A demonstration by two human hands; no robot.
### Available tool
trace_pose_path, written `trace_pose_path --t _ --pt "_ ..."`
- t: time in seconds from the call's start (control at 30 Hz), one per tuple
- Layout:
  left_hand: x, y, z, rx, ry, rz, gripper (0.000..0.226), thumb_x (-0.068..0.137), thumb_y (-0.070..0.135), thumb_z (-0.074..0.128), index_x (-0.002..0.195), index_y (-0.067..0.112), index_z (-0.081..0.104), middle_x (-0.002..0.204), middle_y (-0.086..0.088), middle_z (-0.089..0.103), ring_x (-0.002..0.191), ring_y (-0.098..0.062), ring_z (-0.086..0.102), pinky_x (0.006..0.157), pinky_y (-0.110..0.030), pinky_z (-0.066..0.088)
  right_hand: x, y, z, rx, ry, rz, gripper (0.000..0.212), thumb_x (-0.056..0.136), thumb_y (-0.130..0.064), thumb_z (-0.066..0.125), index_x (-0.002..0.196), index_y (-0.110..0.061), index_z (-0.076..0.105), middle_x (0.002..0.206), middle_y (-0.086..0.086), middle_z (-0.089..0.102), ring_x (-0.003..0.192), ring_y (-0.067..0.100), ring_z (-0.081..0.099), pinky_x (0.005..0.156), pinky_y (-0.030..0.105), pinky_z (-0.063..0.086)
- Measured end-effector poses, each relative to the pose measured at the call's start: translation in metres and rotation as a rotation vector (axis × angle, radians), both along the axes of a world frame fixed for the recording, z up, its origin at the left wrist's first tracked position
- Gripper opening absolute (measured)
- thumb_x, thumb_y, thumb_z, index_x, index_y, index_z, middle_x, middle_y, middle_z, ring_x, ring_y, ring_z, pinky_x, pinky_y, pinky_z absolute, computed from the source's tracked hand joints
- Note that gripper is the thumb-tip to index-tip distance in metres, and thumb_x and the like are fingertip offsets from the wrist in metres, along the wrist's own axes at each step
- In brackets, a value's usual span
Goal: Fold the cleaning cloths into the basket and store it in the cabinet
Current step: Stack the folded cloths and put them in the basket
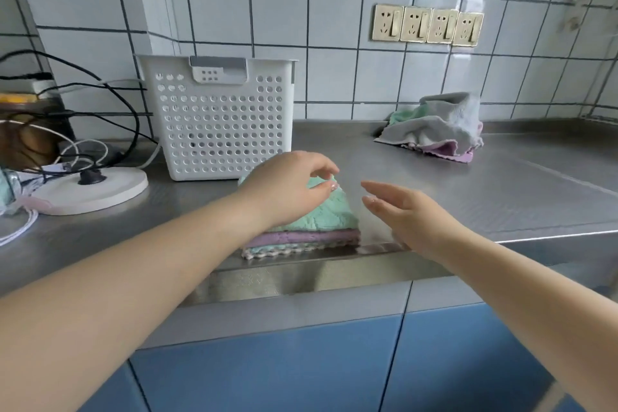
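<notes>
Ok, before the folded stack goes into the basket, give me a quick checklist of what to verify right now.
1. Folded stack of green, purple and checked cloths squared up at the steel counter edge: ok.
2. Left hand over the stack, fingers loosely curled, gripping nothing: ok.
3. Right hand open beside the stack, apart from it: ok.
4. White perforated plastic basket upright behind the stack: ok.
5. Basket inside free: cannot tell.
6. All cloths folded: not ok, a crumpled grey, green and purple pile remains.
</notes>
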State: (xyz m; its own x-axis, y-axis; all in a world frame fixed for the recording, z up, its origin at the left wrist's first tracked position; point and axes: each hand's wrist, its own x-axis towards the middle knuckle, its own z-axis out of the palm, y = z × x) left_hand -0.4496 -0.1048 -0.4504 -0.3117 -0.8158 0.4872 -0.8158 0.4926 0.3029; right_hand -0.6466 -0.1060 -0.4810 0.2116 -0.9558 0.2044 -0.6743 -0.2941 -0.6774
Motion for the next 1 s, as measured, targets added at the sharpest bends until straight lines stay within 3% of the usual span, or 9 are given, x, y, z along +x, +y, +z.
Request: trace_pose_path --t 0.13,0.23,0.4,0.57,0.67,0.73,0.8,0.87,1.0 --pt "0.022 -0.004 0.007 0.067 0.034 0.103 0.027 0.091 0.026 0.056 0.117 0.025 0.063 0.121 0.010 0.062 0.112 -0.005 0.054 0.097 -0.024 0.040 0.005 -0.007 0.015 0.069 -0.021 0.060 0.047 0.092 -0.046 0.049 0.138 -0.035 0.043 0.140 -0.011 0.049 0.121 0.009 0.052 0.104 0.028 0.037" --pt "0.041 -0.005 0.014 0.170 0.160 0.205 0.029 0.090 0.022 0.059 0.119 0.022 0.062 0.120 0.006 0.058 0.111 -0.006 0.051 0.090 -0.017 0.032 0.011 -0.009 0.032 0.181 -0.067 0.084 0.047 0.095 -0.037 0.050 0.141 -0.029 0.042 0.143 -0.008 0.046 0.131 0.009 0.042 0.107 0.024 0.031" --pt "0.060 0.006 0.017 0.460 0.512 0.347 0.040 0.091 0.022 0.059 0.130 0.023 0.051 0.132 0.008 0.050 0.123 -0.007 0.045 0.098 -0.024 0.033 0.017 -0.015 0.046 0.397 -0.095 0.038 0.050 0.094 -0.034 0.052 0.143 -0.026 0.039 0.143 -0.002 0.045 0.131 0.012 0.043 0.105 0.024 0.031" --pt "0.069 0.016 0.022 0.798 0.795 0.512 0.060 0.088 0.028 0.063 0.141 0.026 0.035 0.146 0.002 0.039 0.123 -0.012 0.046 0.108 -0.040 0.037 0.027 -0.020 0.043 0.661 -0.211 -0.068 0.060 0.089 -0.041 0.060 0.142 -0.020 0.040 0.135 0.002 0.053 0.118 0.018 0.054 0.106 0.040 0.041" --pt "0.068 0.016 0.022 0.968 0.949 0.547 0.063 0.088 0.023 0.064 0.143 0.021 0.032 0.139 -0.003 0.045 0.117 -0.016 0.050 0.100 -0.034 0.042 0.034 -0.026 0.039 0.729 -0.263 -0.126 0.069 0.080 -0.050 0.065 0.137 -0.017 0.046 0.127 0.000 0.060 0.112 0.019 0.059 0.101 0.043 0.045" --pt "0.065 0.015 0.022 1.074 1.079 0.534 0.043 0.091 0.012 0.059 0.131 0.016 0.044 0.121 -0.003 0.057 0.100 -0.013 0.059 0.083 -0.027 0.048 0.038 -0.033 0.037 0.783 -0.311 -0.169 0.083 0.065 -0.062 0.068 0.133 -0.017 0.050 0.119 -0.002 0.065 0.105 0.019 0.064 0.094 0.042 0.051" --pt "0.063 0.010 0.020 1.142 1.178 0.495 0.017 0.093 0.006 0.055 0.108 0.013 0.056 0.105 0.000 0.066 0.086 -0.009 0.066 0.068 -0.022 0.053 0.046 -0.038 0.043 0.866 -0.377 -0.232 0.068 0.073 -0.051 0.071 0.126 -0.012 0.054 0.114 0.003 0.066 0.094 0.019 0.068 0.078 0.034 0.058" --pt "0.068 0.004 0.019 1.175 1.226 0.480 0.012 0.093 0.006 0.054 0.100 0.012 0.062 0.093 0.000 0.072 0.076 -0.008 0.070 0.058 -0.020 0.055 0.053 -0.044 0.050 0.942 -0.418 -0.238 0.041 0.084 -0.033 0.068 0.115 -0.006 0.061 0.104 0.006 0.070 0.085 0.019 0.070 0.066 0.028 0.057" --pt "0.072 -0.001 0.023 1.222 1.345 0.495 0.014 0.090 0.011 0.060 0.102 0.005 0.065 0.094 -0.010 0.074 0.086 -0.022 0.071 0.068 -0.031 0.056 0.055 -0.052 0.063 1.022 -0.508 -0.228 0.027 0.084 -0.025 0.070 0.103 -0.006 0.067 0.100 0.006 0.071 0.089 0.016 0.068 0.072 0.030 0.056"
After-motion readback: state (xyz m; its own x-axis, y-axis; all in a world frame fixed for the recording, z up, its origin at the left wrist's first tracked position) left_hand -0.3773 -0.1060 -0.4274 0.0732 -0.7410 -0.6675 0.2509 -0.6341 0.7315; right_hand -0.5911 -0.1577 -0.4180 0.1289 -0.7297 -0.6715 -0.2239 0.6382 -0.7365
